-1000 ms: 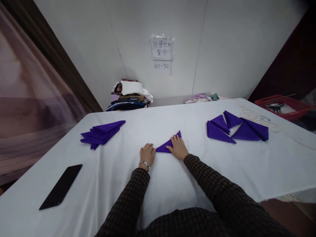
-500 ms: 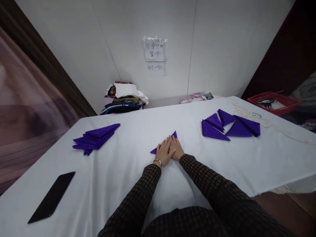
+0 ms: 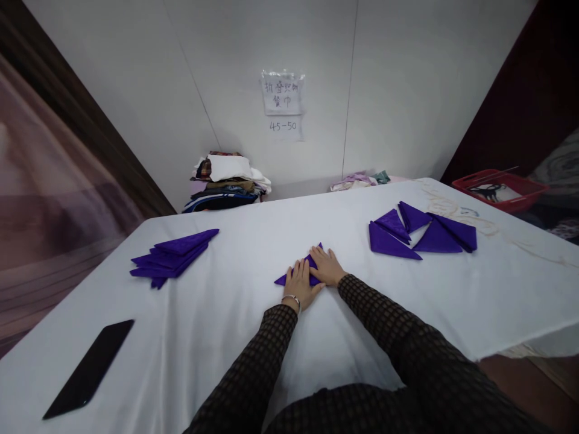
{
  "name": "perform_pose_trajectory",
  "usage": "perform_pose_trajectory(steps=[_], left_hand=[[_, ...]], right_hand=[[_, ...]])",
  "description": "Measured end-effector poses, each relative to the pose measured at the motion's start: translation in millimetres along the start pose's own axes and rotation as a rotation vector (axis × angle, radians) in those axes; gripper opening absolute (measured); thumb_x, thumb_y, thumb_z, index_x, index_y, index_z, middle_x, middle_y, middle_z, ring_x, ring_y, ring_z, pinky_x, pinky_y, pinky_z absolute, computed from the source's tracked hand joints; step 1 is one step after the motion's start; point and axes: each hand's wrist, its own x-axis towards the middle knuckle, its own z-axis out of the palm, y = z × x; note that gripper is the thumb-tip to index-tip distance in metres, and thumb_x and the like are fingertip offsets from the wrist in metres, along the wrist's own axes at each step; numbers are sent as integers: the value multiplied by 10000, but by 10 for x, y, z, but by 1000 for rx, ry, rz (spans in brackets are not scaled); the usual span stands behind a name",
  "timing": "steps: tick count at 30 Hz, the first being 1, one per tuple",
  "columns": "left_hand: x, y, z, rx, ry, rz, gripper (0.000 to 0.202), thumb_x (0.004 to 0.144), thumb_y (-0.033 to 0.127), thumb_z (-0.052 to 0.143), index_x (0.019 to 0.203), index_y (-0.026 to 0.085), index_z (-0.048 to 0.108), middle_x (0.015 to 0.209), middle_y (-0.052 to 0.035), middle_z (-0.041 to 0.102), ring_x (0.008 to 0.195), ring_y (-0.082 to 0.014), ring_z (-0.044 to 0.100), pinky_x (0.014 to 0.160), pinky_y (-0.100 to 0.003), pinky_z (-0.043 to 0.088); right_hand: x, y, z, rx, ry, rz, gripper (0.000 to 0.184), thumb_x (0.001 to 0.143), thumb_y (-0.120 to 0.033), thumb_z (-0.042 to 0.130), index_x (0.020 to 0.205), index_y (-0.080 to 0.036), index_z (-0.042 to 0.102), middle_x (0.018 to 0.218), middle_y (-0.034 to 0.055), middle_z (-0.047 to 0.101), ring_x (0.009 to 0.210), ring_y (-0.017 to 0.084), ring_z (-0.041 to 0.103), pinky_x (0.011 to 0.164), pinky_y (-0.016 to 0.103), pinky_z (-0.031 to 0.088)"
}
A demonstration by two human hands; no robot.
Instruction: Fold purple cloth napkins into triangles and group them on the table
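Note:
A purple napkin (image 3: 313, 279), folded into a triangle, lies on the white tablecloth (image 3: 253, 241) in front of me. My left hand (image 3: 300, 286) rests flat on its lower left part, fingers stretched out. Over the right side lies my right hand (image 3: 327, 266), also flat with its fingers extended. Both palms hide much of the cloth; the left tip, the top tip and a strip between the hands show. To the left is a fanned pile of folded purple napkins (image 3: 176, 256). Several more purple folded napkins (image 3: 438, 235) form a loose ring on the right.
A black flat slab like a phone (image 3: 90, 369) lies at the front left. Behind the table's far edge are a stack of folded clothes (image 3: 228, 181) and some pale cloths (image 3: 355, 181). A red basket (image 3: 502, 190) stands at the far right. A paper sign (image 3: 283, 102) hangs on the wall.
My hands have moved apart: the right slid right off the left, and the left shifted slightly down. More of the napkin shows between them.

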Motion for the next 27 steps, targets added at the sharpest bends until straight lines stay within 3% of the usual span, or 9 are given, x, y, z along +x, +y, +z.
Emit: perform_pose_trajectory(steps=[11,21,27], left_hand=[[2,-21,53,84,14,19,865,816,638,333,1438,58,175,1502,-134,230,1390,-280,145,1123,-465,111],[20,-19,50,120,22,21,858,819,632,339,1426,39,216,1491,-147,248,1384,-279,169,1120,-453,126],[56,-56,78,159,52,37,813,830,603,345,1423,56,244,1480,-153,274,1375,-291,200,1104,-474,162]], right_hand=[[78,21,25,-18,36,139,638,910,-487,247,1404,-87,301,1497,135,229,1372,252,167,1080,486,93],[102,-8,84,-12,127,229,707,884,-555,282,1403,-75,300,1484,159,256,1362,278,182,1078,490,88],[122,39,46,26,106,251,765,855,-586,334,1408,-58,283,1487,174,236,1376,274,153,1090,466,73]])
